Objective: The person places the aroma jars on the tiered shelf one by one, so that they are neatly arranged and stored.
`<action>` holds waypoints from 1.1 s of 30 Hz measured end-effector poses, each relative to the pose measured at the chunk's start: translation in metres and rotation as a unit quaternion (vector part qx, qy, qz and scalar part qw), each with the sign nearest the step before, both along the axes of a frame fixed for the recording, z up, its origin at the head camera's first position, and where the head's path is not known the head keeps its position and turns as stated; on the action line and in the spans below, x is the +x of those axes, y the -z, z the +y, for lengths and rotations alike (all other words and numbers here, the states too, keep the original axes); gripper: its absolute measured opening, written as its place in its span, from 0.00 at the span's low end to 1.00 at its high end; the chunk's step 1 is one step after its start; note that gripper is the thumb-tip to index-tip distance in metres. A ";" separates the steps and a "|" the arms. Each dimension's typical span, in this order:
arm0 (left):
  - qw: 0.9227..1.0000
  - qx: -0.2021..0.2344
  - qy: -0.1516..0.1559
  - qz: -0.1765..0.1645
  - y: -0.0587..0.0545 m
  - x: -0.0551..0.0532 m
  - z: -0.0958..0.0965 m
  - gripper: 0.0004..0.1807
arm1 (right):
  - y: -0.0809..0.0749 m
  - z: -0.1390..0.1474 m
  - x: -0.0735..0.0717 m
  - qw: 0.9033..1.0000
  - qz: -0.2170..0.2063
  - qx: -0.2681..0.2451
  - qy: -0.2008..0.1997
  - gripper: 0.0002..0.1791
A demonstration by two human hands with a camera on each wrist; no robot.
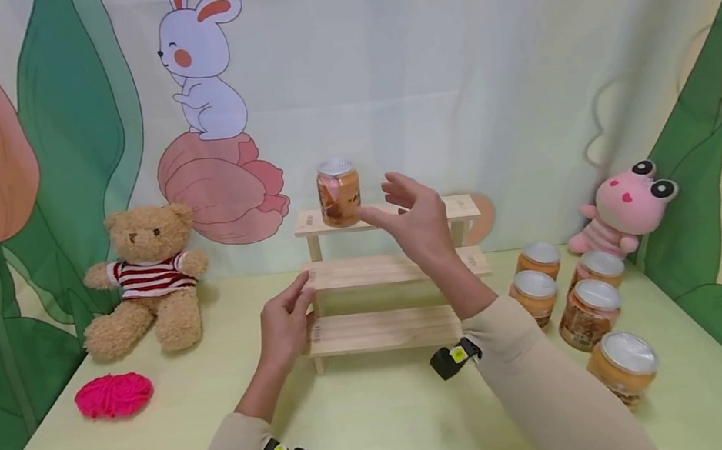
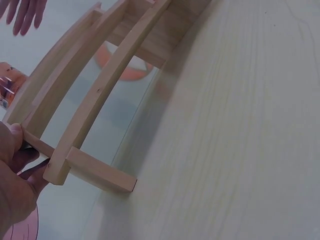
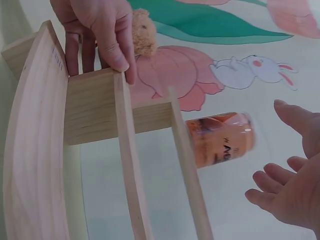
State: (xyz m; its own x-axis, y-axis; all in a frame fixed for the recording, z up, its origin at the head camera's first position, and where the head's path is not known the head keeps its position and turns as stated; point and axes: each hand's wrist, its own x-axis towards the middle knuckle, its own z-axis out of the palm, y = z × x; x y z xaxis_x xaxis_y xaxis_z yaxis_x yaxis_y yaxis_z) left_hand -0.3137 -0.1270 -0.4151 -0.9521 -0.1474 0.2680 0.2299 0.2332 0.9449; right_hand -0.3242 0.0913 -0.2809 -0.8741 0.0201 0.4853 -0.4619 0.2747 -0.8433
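A three-step wooden rack [image 1: 383,323] stands on the table. On the left part of its top step sits an orange jar [image 1: 339,195] with a silver lid, upright. My right hand [image 1: 419,226] is just right of this jar, fingers spread and holding nothing; in the right wrist view a gap shows between them and the jar [image 3: 225,140]. My left hand [image 1: 284,328] grips the rack's left side at the middle step. In the left wrist view, the left hand's thumb and fingers [image 2: 16,129] pinch the wood there.
Several similar jars [image 1: 598,302] are grouped on the table right of the rack. Behind them leans a pink frog plush [image 1: 631,204]. A teddy bear [image 1: 153,268] in a striped shirt and a bright pink yarn bundle [image 1: 113,395] lie left. A printed curtain [image 1: 368,84] hangs behind.
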 end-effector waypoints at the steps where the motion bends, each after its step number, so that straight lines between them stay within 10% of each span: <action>1: 1.000 0.002 0.000 -0.001 0.000 0.000 0.000 0.22 | 0.001 0.005 0.005 1.000 0.001 0.003 -0.004 0.41; 11: 1.000 0.004 -0.006 0.006 0.004 -0.001 -0.003 0.21 | 0.001 0.054 0.057 0.999 0.004 0.014 -0.029 0.38; 24: 1.000 0.021 0.005 0.000 0.001 -0.002 -0.002 0.22 | -0.019 0.132 0.116 0.995 0.027 0.070 0.064 0.34; 33: 1.000 0.020 0.007 0.000 0.001 -0.001 -0.001 0.22 | -0.019 0.190 0.127 0.990 0.036 0.105 0.092 0.30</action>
State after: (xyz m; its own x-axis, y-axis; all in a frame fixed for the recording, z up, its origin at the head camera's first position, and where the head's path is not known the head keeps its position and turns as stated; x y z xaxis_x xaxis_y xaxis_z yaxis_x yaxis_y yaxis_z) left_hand -0.3149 -0.1279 -0.4162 -0.9540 -0.1450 0.2625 0.2330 0.1929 0.9532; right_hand -0.1977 0.2816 -0.2617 -0.8284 0.0682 0.5559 -0.4439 0.5253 -0.7259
